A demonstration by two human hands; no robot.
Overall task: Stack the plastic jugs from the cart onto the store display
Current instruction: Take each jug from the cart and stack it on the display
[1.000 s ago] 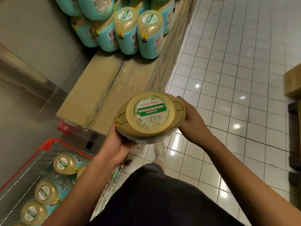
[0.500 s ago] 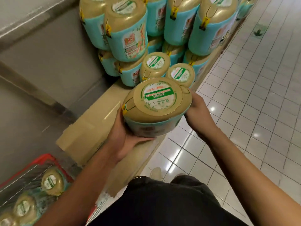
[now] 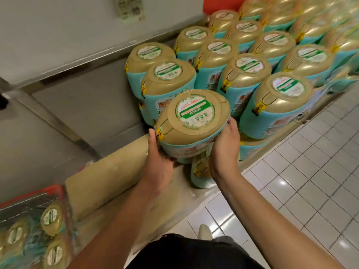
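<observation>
Left hand (image 3: 159, 167) and right hand (image 3: 223, 150) gripping one rounded gold-topped, teal-sleeved plastic jug (image 3: 194, 117), fingers curling round its sides, hovering just before at least ten matching glossy display jugs (image 3: 248, 65), three blurred cart jugs (image 3: 51, 218) lying in red wire cart (image 3: 29, 193)

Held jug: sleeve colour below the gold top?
Light teal sleeve on the held jug; only the head view shows it.

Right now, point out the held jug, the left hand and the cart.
held jug (image 3: 194, 115): head view, label on its top.
left hand (image 3: 158, 165): head view, its back.
cart (image 3: 50, 188): head view, red rim.
</observation>
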